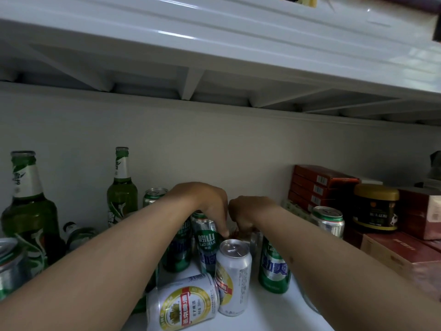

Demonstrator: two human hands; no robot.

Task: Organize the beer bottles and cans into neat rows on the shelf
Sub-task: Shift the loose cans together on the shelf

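I see a white shelf [269,314] holding glass and metal drinks. Tall green glass bottles [28,211] stand at the far left. Red cardboard boxes [319,185] are stacked far right, beside a round black jar [375,207]. Green cylindrical cans [273,266] stand mid-shelf; one silver can [182,304] lies on its side near me. My left hand [202,199] curls over a green can [206,237]; I cannot tell what my right hand [248,211] holds.
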